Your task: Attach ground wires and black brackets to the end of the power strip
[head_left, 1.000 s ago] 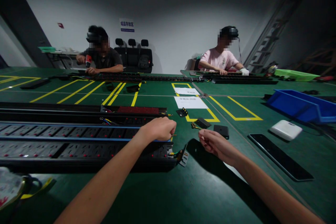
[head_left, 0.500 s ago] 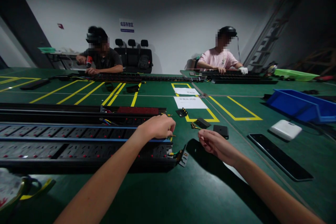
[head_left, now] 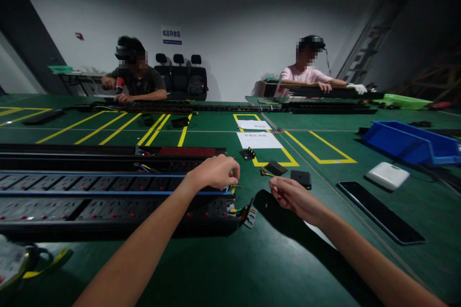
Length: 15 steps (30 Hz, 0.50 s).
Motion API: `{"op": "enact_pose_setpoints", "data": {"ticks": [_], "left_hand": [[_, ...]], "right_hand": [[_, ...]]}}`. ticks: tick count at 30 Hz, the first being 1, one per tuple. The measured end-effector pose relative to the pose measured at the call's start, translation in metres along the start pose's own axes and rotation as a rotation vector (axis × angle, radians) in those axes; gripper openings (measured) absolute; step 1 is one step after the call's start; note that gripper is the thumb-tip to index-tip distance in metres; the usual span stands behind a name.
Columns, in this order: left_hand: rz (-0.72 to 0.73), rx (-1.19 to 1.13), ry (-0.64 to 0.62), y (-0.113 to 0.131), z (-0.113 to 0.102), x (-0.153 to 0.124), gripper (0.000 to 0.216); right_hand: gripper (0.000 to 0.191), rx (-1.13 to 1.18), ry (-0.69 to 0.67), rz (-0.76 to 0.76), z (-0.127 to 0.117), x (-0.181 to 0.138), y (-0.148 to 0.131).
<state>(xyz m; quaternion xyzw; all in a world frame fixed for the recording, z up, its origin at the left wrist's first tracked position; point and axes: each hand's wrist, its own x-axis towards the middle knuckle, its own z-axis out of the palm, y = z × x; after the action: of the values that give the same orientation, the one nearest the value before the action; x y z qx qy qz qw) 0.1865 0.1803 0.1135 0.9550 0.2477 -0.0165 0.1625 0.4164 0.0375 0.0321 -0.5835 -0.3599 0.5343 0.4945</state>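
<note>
My left hand (head_left: 215,171) is curled over the right end of a blue-edged power strip (head_left: 122,183). A thin copper-coloured piece (head_left: 236,186) shows beneath its fingers; what they grip is hidden. My right hand (head_left: 293,196) hovers over the table right of the strips, thumb and fingers pinched together, and I cannot make out what is in them. A small brass-coloured part (head_left: 265,172) lies just beyond its fingertips. The nearer black power strip (head_left: 144,207) has red dots along its sockets, and a slotted end plate (head_left: 250,215) hangs tilted by wires at its end.
Small black parts (head_left: 276,168), a black square box (head_left: 301,179), a phone (head_left: 380,212), a white case (head_left: 387,175) and a blue bin (head_left: 410,143) occupy the right side. Paper sheets (head_left: 260,140) lie ahead. Two co-workers sit across the table, one holding a red drill (head_left: 119,84).
My left fingers have shifted slightly at the strip's end; my right hand stays pinched in nearly the same place. The co-worker at right has lifted a long black strip.
</note>
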Motion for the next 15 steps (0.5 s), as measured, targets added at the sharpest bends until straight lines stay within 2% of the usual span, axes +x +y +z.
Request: {"op": "enact_pose_setpoints", "data": {"ticks": [6,15], "left_hand": [[0.010,-0.033,-0.030,-0.0019,0.0020,0.0018,0.017],[0.000,0.106,0.013,0.0024,0.0045,0.0015,0.016]], "right_hand": [[0.040,0.012,-0.011,0.004,-0.0025,0.0019,0.0034],[0.045,0.012,0.006,0.009,0.0009,0.0010,0.0000]]}}
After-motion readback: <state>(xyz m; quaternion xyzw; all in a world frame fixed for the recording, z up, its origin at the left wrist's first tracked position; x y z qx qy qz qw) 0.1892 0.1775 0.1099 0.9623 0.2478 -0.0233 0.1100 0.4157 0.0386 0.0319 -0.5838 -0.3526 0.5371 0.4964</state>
